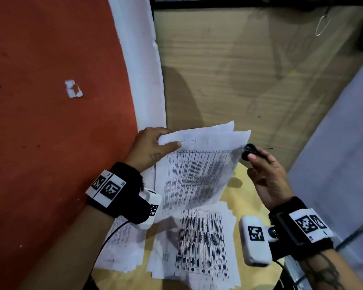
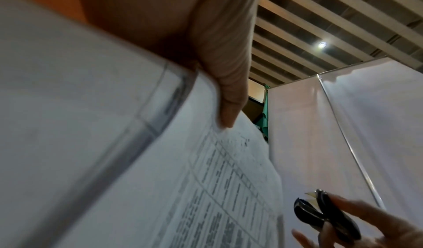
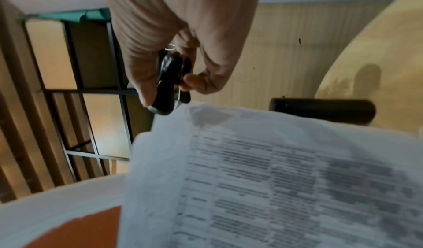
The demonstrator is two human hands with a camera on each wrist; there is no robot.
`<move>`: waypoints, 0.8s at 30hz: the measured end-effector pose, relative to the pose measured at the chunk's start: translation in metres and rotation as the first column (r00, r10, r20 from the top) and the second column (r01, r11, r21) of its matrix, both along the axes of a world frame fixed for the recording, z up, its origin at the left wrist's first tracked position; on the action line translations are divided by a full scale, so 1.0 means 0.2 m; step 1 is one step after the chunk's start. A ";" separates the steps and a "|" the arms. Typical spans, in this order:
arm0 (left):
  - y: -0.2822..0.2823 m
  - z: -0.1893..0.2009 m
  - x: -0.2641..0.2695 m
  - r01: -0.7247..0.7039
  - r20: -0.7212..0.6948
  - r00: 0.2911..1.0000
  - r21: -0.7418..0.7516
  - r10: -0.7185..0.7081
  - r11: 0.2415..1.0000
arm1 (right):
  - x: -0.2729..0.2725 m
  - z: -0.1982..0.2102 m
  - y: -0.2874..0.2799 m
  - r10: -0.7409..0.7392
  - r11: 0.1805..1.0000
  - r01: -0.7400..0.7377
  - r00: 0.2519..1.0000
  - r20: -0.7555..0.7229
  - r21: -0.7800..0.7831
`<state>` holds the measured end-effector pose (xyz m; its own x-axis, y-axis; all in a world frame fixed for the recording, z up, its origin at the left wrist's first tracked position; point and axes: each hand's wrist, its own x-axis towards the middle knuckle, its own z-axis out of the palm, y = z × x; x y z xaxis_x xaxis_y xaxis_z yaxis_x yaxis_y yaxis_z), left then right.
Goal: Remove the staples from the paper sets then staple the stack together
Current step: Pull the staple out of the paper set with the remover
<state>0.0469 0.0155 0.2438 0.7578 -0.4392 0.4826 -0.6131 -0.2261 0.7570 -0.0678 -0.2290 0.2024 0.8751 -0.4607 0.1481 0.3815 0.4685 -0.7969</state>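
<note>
Left hand (image 1: 149,147) pinches a lifted paper set (image 1: 199,164) by its top corner. Right hand (image 1: 266,174) pinches a black staple remover (image 1: 249,151) at the set's other corner

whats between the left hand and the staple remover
The lifted paper set spans it in the head view: left hand pinches one corner, the staple remover meets the other.

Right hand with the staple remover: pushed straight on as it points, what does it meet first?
Probably the top corner of the held paper set; the right hand aims the staple remover at it, though depth is unclear.
</note>
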 end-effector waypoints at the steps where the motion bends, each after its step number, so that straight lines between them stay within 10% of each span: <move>1: 0.00 0.00 0.00 -0.003 -0.008 1.000 -0.006 0.003 1.000 | 0.00 0.02 0.01 -0.065 0.997 0.064 0.997 0.033 0.036; 6: 0.00 0.02 -0.02 0.004 -0.062 0.998 0.015 -0.003 1.000 | -0.03 0.13 0.18 -0.175 0.905 0.233 0.967 0.186 -0.357; 10: -0.01 0.05 -0.07 -0.068 -0.021 0.997 0.037 0.069 0.997 | -0.03 0.17 0.34 -0.197 0.307 0.466 0.884 0.424 -0.830; 12: -0.02 0.07 -0.09 -0.070 -0.026 0.997 0.022 0.070 0.997 | -0.02 0.20 0.39 -0.151 0.146 0.473 0.879 0.453 -0.869; 24: -0.02 0.13 -0.16 0.066 -0.112 0.992 0.020 -0.063 0.998 | 0.00 0.25 0.41 0.004 0.108 0.441 0.896 0.445 -0.891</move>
